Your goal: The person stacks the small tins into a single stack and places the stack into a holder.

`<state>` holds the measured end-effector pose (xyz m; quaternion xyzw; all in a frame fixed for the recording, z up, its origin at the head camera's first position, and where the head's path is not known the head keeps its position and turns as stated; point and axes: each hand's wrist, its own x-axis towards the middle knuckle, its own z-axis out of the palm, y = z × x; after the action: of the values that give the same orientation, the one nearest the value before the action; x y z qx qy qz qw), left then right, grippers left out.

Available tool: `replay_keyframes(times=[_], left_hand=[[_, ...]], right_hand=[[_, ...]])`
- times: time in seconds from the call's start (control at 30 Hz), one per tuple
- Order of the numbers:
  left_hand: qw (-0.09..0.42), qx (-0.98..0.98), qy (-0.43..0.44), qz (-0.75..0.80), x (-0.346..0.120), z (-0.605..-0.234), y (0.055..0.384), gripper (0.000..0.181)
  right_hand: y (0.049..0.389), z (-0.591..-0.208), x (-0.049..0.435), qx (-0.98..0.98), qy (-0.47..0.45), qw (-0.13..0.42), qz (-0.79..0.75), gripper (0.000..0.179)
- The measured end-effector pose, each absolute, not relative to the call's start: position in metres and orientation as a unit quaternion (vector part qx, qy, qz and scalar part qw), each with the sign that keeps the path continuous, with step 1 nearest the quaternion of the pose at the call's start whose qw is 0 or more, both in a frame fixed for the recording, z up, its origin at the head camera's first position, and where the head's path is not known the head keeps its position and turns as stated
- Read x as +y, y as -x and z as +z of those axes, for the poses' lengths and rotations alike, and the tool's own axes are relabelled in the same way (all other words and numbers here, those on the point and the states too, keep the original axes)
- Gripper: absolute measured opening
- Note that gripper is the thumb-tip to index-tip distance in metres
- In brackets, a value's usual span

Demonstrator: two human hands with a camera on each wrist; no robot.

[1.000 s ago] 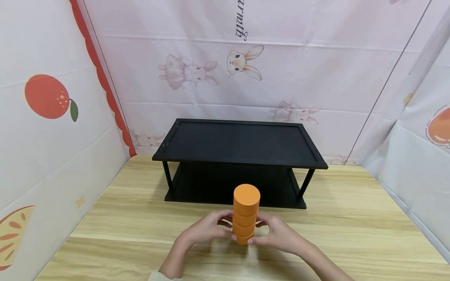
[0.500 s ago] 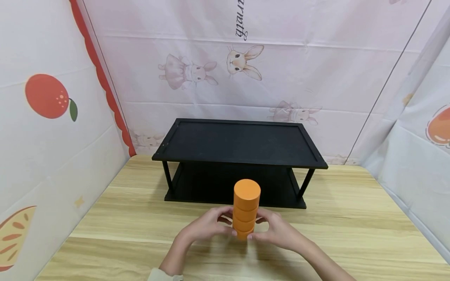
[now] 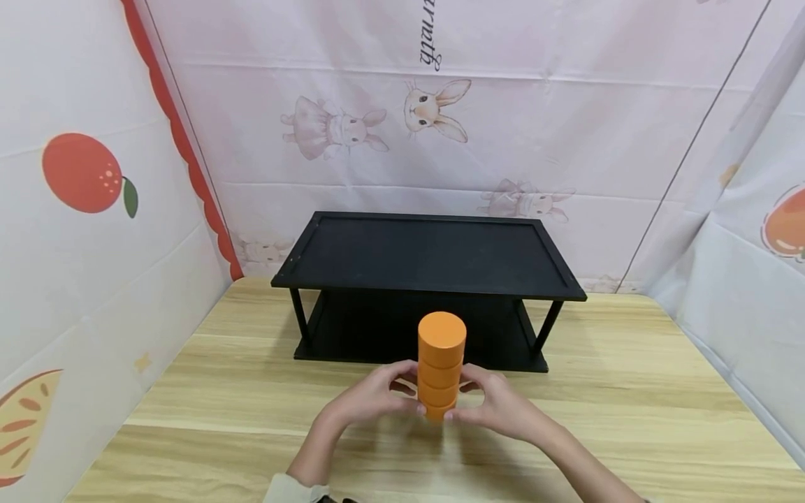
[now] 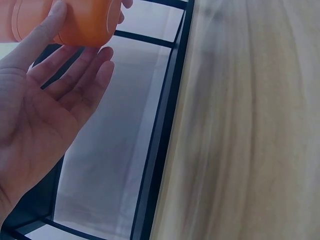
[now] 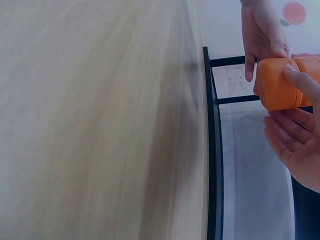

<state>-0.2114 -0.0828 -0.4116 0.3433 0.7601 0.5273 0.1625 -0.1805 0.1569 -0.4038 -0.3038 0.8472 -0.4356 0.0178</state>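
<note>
An orange cylinder [image 3: 441, 363] with grooves round it, like several round pieces stacked, stands upright between both hands in front of the black rack. My left hand [image 3: 379, 397] grips its lower left side, thumb in front and fingers behind. From the other side my right hand [image 3: 499, 409] holds the lower right in the same manner. Both wrist views show the base of the orange cylinder [image 4: 87, 22] raised off the table. In the right wrist view the right thumb presses the orange cylinder [image 5: 280, 87] near its base, with the left hand [image 5: 262, 32] beyond.
A two-level black rack [image 3: 428, 255] stands at the back of the wooden table [image 3: 239, 419], its lower shelf [image 3: 371, 328] just behind the cylinder. Printed cloth [image 3: 352, 42] hangs behind and on both sides.
Both hands have raised the orange cylinder a little and moved it slightly toward the rack. Their hold looks the same. The rack has not moved.
</note>
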Motion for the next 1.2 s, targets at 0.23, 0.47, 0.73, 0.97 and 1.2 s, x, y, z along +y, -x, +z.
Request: replay_keyframes(times=[0.23, 0.47, 0.73, 0.97, 1.2], left_hand=[[0.163, 0.759, -0.346, 0.527, -0.081, -0.406, 0.214, 0.044], [0.173, 0.752, -0.34, 0.537, -0.08, -0.402, 0.215, 0.044], [0.168, 0.754, -0.343, 0.535, -0.08, -0.4, 0.217, 0.044], [0.161, 0.756, -0.349, 0.529, -0.081, -0.396, 0.219, 0.043], [0.159, 0.757, -0.35, 0.529, -0.082, -0.393, 0.22, 0.042]], right_hand=[[0.181, -0.4, 0.158, 0.846, 0.31, 0.009, -0.434, 0.052], [0.182, -0.395, 0.159, 0.846, 0.321, 0.001, -0.427, 0.051], [0.183, -0.393, 0.159, 0.844, 0.319, 0.003, -0.431, 0.053], [0.174, -0.373, 0.152, 0.848, 0.318, -0.005, -0.425, 0.049], [0.165, -0.355, 0.147, 0.85, 0.322, -0.012, -0.416, 0.045]])
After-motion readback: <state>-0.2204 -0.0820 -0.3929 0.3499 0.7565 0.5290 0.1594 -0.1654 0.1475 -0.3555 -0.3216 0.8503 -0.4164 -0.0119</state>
